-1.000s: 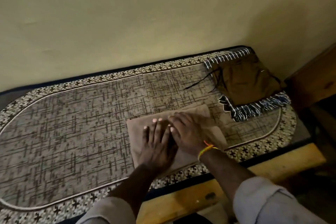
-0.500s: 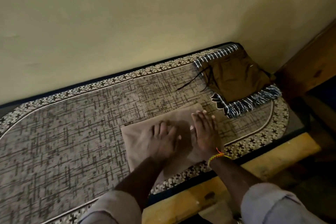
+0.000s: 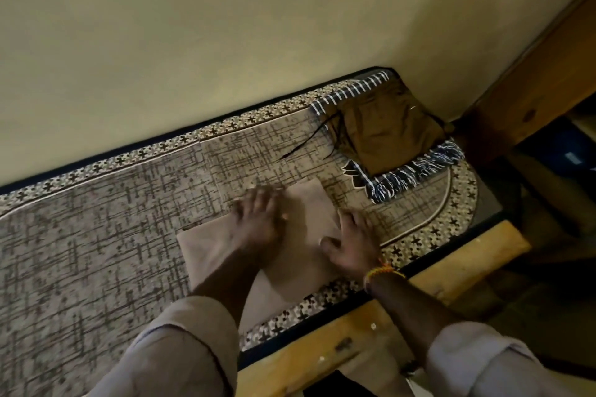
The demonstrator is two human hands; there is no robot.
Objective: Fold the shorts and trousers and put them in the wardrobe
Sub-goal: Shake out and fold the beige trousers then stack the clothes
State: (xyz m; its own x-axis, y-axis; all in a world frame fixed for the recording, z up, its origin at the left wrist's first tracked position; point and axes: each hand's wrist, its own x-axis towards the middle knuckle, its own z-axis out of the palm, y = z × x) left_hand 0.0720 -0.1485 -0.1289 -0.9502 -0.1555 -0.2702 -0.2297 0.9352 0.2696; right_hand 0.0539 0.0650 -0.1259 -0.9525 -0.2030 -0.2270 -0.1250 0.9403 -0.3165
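We see a folded tan garment (image 3: 300, 255), smooth and matte, lying as a flat rectangle on the near side of the bed (image 3: 96, 235). We cannot tell whether it is shorts or trousers. The bed's cover is a woven fabric with a rough crosshatch of dark lines on beige, framed by a rounded pale line and a border of small dark crosses.

Our left hand (image 3: 258, 219) lies palm down on the far left part of the garment, fingers spread and flat, blurred at the tips. Our right hand (image 3: 353, 242) rests at the garment's right edge, fingers loosely curled on the cloth; we cannot tell whether it pinches the fabric. Neither hand lifts anything. A yellow and orange braided bracelet (image 3: 382, 272) circles the right wrist, and pale grey rolled sleeves (image 3: 180, 351) cover both forearms.

Well apart, at the bed's far right corner, a folded olive-brown garment (image 3: 390, 132) with thin dark drawstrings sits on a dark blue and white fringed cloth (image 3: 416, 171). A bare yellowish wooden bed frame (image 3: 354, 332) runs along the near edge, and a plain cream wall (image 3: 258, 26) stands behind.
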